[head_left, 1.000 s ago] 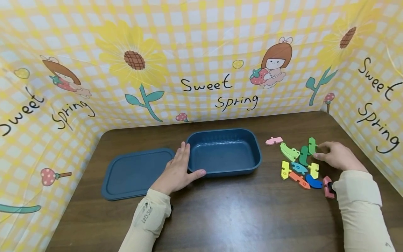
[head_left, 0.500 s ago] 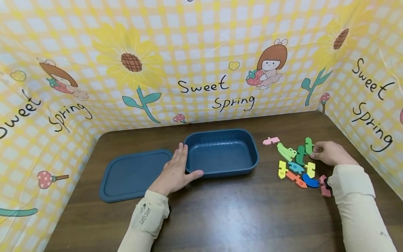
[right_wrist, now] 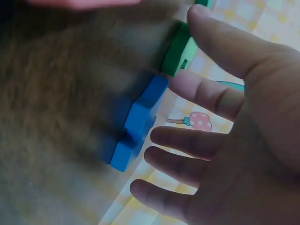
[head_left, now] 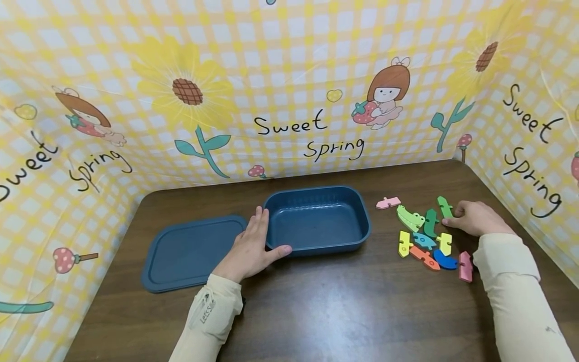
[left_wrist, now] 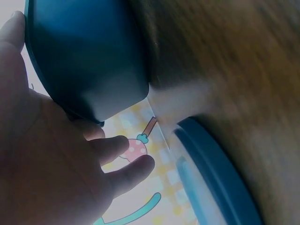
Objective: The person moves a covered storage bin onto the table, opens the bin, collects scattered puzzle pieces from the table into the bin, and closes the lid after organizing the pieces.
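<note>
My left hand (head_left: 253,246) lies against the left end of a dark blue plastic box (head_left: 318,249), thumb stretched along its front wall and fingers straight along its side. In the left wrist view the fingers are spread beside the box (left_wrist: 93,56). My right hand (head_left: 481,218) is at the far right of a group of toy pieces. Its thumb and index finger pinch a light green notched piece (head_left: 444,206), partly covered by the fingers. In the right wrist view the other fingers are extended near a blue piece (right_wrist: 140,112), next to the green piece (right_wrist: 177,49).
A blue lid (head_left: 190,254) lies left of the box. Around the right hand are a crocodile piece (head_left: 409,219), a dark green piece (head_left: 430,223), yellow pieces (head_left: 404,244), an orange one (head_left: 424,258), a blue curved one (head_left: 445,260) and pink ones (head_left: 387,203). A patterned cloth (head_left: 289,75) encloses the table.
The light green piece has tilted and come slightly apart from the dark green one as the right fingers work on it. The left hand stays against the box. The head view shifted slightly.
</note>
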Motion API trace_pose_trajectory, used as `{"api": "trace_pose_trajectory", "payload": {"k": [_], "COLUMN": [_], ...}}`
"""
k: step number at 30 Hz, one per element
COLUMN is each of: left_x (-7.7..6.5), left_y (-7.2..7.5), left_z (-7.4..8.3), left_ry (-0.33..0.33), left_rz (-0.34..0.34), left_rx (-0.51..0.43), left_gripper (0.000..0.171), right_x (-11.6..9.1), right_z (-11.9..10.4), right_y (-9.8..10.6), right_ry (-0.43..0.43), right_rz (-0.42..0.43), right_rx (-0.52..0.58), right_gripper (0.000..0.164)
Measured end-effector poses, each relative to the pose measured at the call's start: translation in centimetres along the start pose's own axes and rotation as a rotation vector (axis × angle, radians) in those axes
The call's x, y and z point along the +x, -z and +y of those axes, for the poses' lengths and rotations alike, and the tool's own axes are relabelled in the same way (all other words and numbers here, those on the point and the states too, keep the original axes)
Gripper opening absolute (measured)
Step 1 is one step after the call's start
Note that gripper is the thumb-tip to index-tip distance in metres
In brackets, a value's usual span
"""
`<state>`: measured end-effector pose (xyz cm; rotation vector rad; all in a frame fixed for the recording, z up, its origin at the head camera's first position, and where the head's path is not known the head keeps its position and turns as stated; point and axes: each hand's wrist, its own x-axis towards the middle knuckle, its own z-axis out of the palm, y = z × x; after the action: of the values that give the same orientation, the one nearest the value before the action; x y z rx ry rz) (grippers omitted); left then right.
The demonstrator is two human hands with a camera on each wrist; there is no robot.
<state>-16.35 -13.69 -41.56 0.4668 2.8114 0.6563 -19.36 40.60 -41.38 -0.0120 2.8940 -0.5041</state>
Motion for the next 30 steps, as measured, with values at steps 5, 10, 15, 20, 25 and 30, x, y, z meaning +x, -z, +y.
{"api": "trace_pose_trajectory", "payload": {"k": [5,10,15,20,25,30], "left_x": [-0.13,-0.15,-0.12,-0.11,-0.06,-0.01], "left_y": [-0.02,-0.03,-0.05,0.0,-0.03,-0.02], "left_z": [-0.06,0.11,0.24,0.23,0.11,0.1], "left_ry": [0.005,0.004,0.002,0.004,0.007,0.005], "left_rz": [-0.002,0.003,0.003,0.005,0.008,0.01], "left_rx": [0.004,-0.007,-0.009,-0.011,-0.014,-0.013], "left_gripper": [0.117,0.115,0.115,0.115,0.114,0.116], "right_x": [0.5,0.43,-0.03,-0.13,0.04,0.0], "right_z": [0.0,-0.11,-0.13,-0.02,-0.06,-0.29], "right_y": [-0.24,-0.26,-0.24,-0.44,-0.46,-0.3], "right_ry": [0.013,0.017,0.007,-0.02,-0.021,-0.033], "right_rz": [-0.003,0.033,0.104,0.174,0.2,0.193], "right_rx": [-0.011,0.012,0.069,0.12,0.165,0.205], "right_gripper": [0.035,0.028,0.03,0.035,0.039,0.045]}}
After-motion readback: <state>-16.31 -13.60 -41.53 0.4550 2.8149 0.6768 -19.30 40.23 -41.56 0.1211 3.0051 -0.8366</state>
